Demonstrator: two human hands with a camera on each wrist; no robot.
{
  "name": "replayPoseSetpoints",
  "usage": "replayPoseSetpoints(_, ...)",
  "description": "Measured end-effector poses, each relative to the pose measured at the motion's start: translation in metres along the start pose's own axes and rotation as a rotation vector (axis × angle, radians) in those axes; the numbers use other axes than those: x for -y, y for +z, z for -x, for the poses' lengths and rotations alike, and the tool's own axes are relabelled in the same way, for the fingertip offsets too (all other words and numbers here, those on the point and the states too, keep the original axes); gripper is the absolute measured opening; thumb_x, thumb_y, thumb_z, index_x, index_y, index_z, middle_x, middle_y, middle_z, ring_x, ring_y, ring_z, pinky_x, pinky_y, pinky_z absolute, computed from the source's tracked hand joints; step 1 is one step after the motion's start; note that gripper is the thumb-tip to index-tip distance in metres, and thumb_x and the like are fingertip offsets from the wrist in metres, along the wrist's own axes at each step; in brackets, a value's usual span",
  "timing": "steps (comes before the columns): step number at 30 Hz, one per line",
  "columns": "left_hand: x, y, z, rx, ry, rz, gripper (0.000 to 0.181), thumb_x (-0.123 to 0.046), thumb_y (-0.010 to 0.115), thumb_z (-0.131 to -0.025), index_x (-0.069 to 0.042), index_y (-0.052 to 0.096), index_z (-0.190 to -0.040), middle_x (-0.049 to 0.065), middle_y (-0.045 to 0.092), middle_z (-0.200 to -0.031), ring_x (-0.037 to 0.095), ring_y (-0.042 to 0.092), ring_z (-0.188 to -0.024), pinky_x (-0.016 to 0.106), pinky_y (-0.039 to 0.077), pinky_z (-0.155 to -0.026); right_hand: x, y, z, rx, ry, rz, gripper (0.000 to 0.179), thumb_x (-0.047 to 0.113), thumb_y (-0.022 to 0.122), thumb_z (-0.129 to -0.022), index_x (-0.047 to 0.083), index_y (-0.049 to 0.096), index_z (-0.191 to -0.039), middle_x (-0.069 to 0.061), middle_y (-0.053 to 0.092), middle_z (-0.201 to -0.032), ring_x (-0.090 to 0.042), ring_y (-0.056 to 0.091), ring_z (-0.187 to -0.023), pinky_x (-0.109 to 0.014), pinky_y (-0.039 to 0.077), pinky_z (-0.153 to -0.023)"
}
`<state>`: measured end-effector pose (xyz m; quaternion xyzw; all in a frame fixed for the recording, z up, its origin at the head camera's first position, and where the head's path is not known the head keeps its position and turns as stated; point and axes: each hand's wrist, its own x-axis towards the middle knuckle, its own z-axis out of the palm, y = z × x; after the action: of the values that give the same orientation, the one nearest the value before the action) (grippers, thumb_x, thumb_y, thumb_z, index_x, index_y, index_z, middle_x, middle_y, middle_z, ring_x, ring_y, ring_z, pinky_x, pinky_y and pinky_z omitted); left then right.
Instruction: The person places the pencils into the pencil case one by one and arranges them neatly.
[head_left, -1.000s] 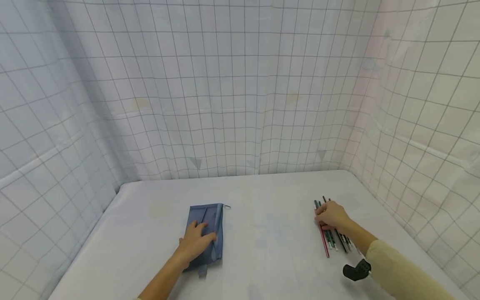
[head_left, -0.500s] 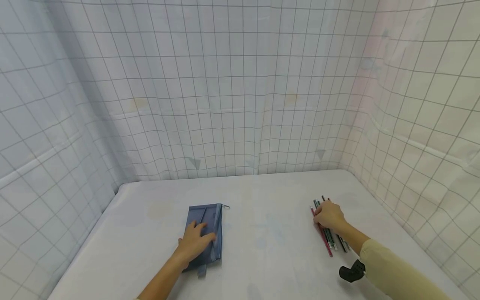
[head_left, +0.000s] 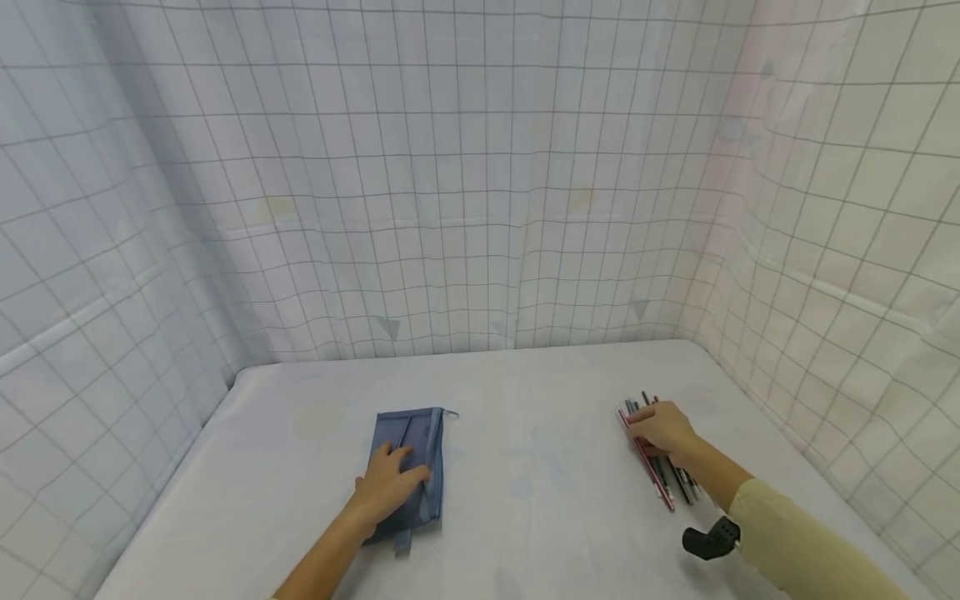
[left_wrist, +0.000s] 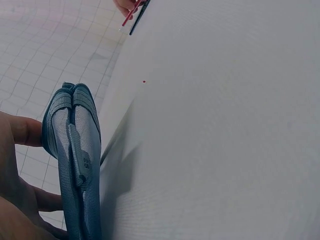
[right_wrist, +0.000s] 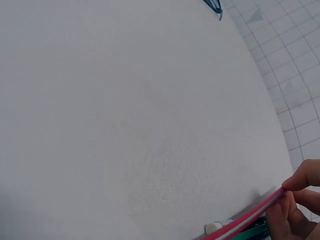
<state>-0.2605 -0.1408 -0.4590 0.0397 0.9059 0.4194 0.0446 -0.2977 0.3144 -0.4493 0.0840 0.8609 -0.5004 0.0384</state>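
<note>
My left hand (head_left: 386,492) lies on a blue zip pouch (head_left: 423,427), fingers spread and relaxed over it. In the left wrist view, the mesh-sided pouch (left_wrist: 82,200) shows its zip edge, with fingertips touching its side. On the right, my right hand (head_left: 666,429) pinches a red pencil (head_left: 651,469) above a small pile of dark pencils (head_left: 682,485). The right wrist view shows thumb and forefinger gripping that red pencil (right_wrist: 247,216), a green one (right_wrist: 252,232) beneath it. My palm hides part of the pile.
A white-covered table (head_left: 525,467) spreads between the pouch and the pencils. Gridded white curtains (head_left: 480,208) enclose its back and sides. A black device (head_left: 711,539) hangs below my right sleeve (head_left: 795,542).
The red pencil has turned in my right hand: its near end swung right and its far end left. My left hand stays on the pouch.
</note>
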Motion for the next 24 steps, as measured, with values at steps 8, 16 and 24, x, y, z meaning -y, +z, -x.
replayPoseSetpoints(8,-0.002,-0.001,0.0,0.007,0.004,-0.004,0.072,-0.034,0.064,-0.091,0.01,0.048,-0.146,0.043,0.02,-0.157,0.061,0.015,-0.146,0.084,0.003,-0.106,0.006,0.004,-0.004,0.004,0.048,-0.195,0.039,0.001,0.069,-0.092,-0.014,0.063,-0.128,-0.014,0.069,-0.107,-0.017,0.064,-0.078,-0.03,0.059,-0.067)
replayPoseSetpoints(16,-0.002,-0.002,0.0,0.007,0.007,-0.003,0.072,-0.034,0.064,-0.091,0.01,0.048,-0.146,0.043,0.02,-0.157,0.061,0.015,-0.146,0.084,0.003,-0.105,0.014,0.011,-0.006,-0.015,0.087,-0.241,0.036,0.0,0.072,-0.09,-0.011,0.067,-0.123,-0.013,0.069,-0.104,-0.018,0.063,-0.079,-0.03,0.057,-0.067)
replayPoseSetpoints(24,-0.002,-0.002,0.0,0.009,0.006,-0.002,0.073,-0.033,0.064,-0.091,0.01,0.047,-0.146,0.043,0.02,-0.157,0.061,0.015,-0.146,0.084,0.003,-0.106,0.02,0.021,-0.004,-0.005,0.096,-0.279,0.036,-0.004,0.073,-0.089,-0.014,0.065,-0.123,-0.016,0.068,-0.106,-0.019,0.065,-0.083,-0.029,0.057,-0.068)
